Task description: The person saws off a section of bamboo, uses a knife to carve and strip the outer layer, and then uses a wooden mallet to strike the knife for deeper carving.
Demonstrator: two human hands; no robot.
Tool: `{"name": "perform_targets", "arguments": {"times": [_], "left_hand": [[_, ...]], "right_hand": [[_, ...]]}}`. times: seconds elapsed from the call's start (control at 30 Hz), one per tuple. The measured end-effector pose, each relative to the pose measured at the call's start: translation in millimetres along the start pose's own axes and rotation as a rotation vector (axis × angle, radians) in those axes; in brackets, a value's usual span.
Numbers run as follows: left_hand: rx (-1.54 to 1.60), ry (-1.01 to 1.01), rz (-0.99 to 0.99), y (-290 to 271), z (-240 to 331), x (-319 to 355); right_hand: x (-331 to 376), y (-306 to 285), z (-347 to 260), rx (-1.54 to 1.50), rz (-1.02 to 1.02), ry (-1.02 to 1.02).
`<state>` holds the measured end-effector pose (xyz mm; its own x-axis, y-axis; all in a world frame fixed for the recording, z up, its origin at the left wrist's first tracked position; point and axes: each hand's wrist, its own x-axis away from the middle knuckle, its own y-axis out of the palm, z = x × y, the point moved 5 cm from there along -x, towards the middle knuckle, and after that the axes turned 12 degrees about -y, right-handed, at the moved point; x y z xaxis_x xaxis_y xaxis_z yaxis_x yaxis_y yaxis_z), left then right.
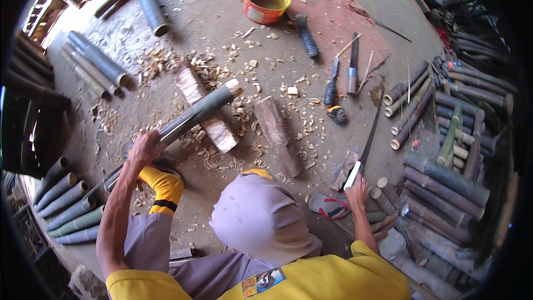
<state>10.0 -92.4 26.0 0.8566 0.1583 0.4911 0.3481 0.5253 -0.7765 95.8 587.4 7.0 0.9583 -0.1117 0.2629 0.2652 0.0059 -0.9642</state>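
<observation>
Two hands engaged: left hand (145, 147) clasped around bamboo pole (191, 118) resting on wooden block (202, 108), right hand (357, 189) gripping long blade (371, 133); loose shavings (222, 69) underfoot risk the pole slipping.

The person wears a bright yellow short-sleeved shirt with a small printed picture patch on the front, and pale lilac-grey trousers that cover both bent knees. A yellow sock with a black band near its cuff covers one foot. Both forearms are bare, with no gloves on the hands
</observation>
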Motion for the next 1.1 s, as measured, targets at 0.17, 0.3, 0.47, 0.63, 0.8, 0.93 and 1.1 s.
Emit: {"name": "perform_targets", "arguments": {"times": [0.17,0.3,0.47,0.63,0.8,0.93,1.1], "left_hand": [[-0.127,-0.065,-0.014,-4,8,5],[-0.170,-0.057,0.013,-1,4,1],[-0.237,-0.014,0.035,-13,17,-8],[-0.234,-0.072,0.045,-18,-8,13],[-0.274,-0.028,0.003,-13,6,0],[-0.305,-0.031,0.008,-17,16,-2],[-0.303,0.003,0.015,-19,17,-2]], "right_hand": [[-133,-39,-78,-0.379,0.340,-0.289],[-259,-30,-114,-0.172,0.371,-0.278],[-313,2,-103,-0.313,0.079,0.096],[-248,-35,-196,-1.307,0.283,0.065],[-85,-70,-308,-1.180,-0.396,-0.540],[-41,-49,-383,-1.007,-0.533,-0.781],[-40,-23,-429,-1.085,-0.474,-0.742]]}}
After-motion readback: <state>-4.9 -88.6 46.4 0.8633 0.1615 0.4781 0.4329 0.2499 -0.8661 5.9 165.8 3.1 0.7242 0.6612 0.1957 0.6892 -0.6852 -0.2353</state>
